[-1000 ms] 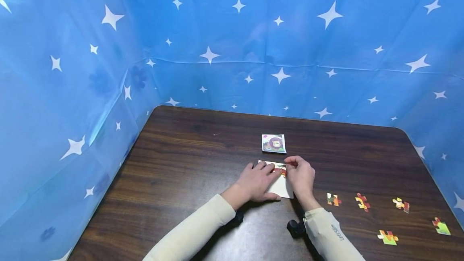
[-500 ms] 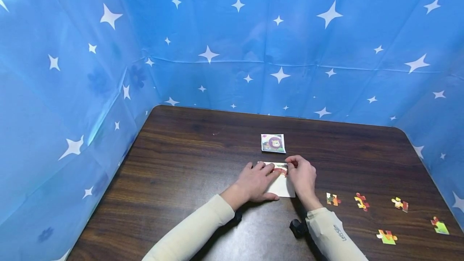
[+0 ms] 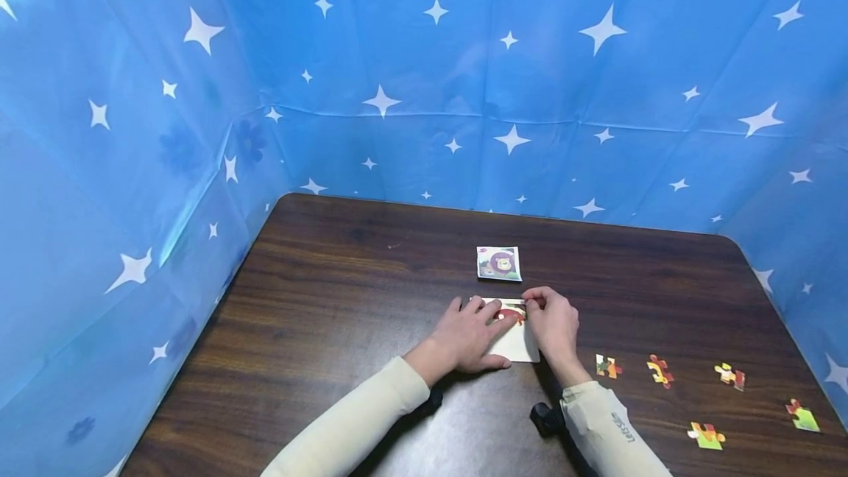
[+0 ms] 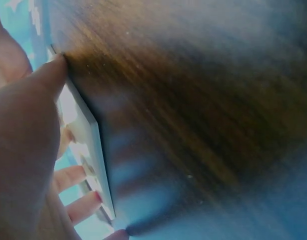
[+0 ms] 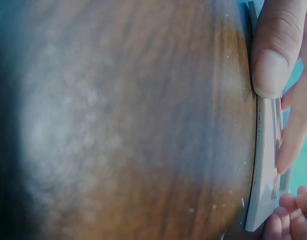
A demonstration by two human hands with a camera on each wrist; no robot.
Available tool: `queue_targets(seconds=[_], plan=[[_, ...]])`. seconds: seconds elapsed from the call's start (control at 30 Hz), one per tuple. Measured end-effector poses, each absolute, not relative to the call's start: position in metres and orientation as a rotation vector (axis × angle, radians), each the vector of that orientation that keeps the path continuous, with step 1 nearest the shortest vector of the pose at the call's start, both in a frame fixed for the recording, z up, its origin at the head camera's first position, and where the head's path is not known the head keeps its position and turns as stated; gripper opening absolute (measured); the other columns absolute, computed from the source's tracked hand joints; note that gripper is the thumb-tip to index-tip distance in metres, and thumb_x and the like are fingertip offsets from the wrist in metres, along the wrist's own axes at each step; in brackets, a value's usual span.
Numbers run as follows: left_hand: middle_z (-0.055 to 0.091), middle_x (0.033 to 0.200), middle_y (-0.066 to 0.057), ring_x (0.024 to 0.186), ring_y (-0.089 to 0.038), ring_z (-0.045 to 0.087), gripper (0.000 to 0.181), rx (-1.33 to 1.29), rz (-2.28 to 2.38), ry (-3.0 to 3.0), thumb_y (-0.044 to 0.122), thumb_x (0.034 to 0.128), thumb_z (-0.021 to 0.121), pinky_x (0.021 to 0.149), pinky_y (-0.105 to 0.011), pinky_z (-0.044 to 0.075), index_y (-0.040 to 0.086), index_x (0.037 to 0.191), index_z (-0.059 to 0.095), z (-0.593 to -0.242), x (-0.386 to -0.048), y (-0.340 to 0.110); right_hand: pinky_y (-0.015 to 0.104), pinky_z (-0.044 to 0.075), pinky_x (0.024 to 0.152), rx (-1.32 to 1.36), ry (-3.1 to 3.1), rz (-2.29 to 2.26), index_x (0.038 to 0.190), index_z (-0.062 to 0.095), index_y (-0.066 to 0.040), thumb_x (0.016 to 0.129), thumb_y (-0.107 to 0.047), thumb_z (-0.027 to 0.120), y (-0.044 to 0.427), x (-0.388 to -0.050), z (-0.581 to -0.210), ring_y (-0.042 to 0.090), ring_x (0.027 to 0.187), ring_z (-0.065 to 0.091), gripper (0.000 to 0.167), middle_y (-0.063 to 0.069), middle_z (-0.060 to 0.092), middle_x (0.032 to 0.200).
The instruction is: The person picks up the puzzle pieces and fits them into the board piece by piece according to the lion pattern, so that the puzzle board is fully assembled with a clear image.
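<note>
A white puzzle board (image 3: 515, 347) lies on the table, with red, orange and green puzzle pieces (image 3: 510, 313) along its far side. My left hand (image 3: 467, 333) spreads flat across the board's left part, covering much of it; in the left wrist view the thumb (image 4: 52, 75) rests at the near edge and the fingertips (image 4: 88, 202) press on top. My right hand (image 3: 555, 322) is at the far right corner, index finger and thumb pinching at the rim. In the right wrist view its curled fingers (image 5: 291, 220) meet the board's end. What lies under those fingertips is hidden.
Beyond the board lies a square picture card (image 3: 499, 263) with a lion. Several loose jigsaw pieces (image 3: 659, 372) are scattered on the table (image 3: 371, 256) to the right. A blue curtain (image 3: 411, 43) with white stars stands behind and at the sides.
The board has turned slightly, its near right corner shifting a little to the right. My right hand has moved slightly with it; my left hand has kept nearly the same place.
</note>
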State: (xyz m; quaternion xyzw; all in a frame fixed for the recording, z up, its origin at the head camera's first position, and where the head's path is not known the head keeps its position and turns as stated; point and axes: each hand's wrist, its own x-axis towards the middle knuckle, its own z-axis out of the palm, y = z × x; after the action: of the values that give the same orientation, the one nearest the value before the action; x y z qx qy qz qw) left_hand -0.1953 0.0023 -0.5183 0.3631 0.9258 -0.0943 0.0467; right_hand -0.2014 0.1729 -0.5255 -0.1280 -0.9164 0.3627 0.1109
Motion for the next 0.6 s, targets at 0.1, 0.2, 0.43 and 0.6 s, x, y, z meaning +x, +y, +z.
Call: queue_targets(seconds=[0.1,0.2,0.43,0.6], plan=[[0.039,0.159,0.003,0.135,-0.023,0.044,0.080,1.109,-0.267,2.818,0.079,0.0925,0.040,0.103,-0.049,0.045,0.038,0.160,0.026,-0.519,-0.195,0.002,0.038,0.043,0.069,-0.379,-2.692,1.078,0.093,0.077,-0.012,0.092,-0.010,0.064,0.173,-0.201,-0.527,0.026,0.076,0.066,0.014,0.006,0.075,0.081],[0.039,0.158,0.002,0.134,-0.023,0.044,0.080,1.103,-0.236,2.812,0.079,0.0918,0.042,0.103,-0.050,0.044,0.038,0.159,0.028,-0.519,-0.196,0.002,0.036,0.042,0.067,-0.384,-2.699,1.086,0.094,0.078,-0.013,0.092,-0.012,0.063,0.175,-0.202,-0.527,0.024,0.074,0.065,0.015,0.005,0.074,0.080],[0.038,0.158,0.001,0.133,-0.024,0.044,0.081,1.097,-0.163,2.790,0.078,0.0914,0.046,0.103,-0.049,0.043,0.038,0.160,0.026,-0.518,-0.197,0.003,0.022,0.055,0.071,-0.513,-2.577,1.497,0.109,0.075,-0.003,0.098,-0.008,0.055,0.191,-0.207,-0.518,0.010,0.075,0.067,0.023,0.014,0.076,0.098],[0.037,0.161,0.003,0.132,-0.023,0.044,0.080,1.092,-0.114,2.785,0.075,0.0920,0.049,0.100,-0.045,0.043,0.038,0.160,0.028,-0.517,-0.198,0.004,0.022,0.060,0.080,-0.690,-2.351,1.906,0.130,0.064,0.003,0.106,-0.011,0.048,0.213,-0.211,-0.502,0.007,0.089,0.072,0.032,0.021,0.069,0.125]])
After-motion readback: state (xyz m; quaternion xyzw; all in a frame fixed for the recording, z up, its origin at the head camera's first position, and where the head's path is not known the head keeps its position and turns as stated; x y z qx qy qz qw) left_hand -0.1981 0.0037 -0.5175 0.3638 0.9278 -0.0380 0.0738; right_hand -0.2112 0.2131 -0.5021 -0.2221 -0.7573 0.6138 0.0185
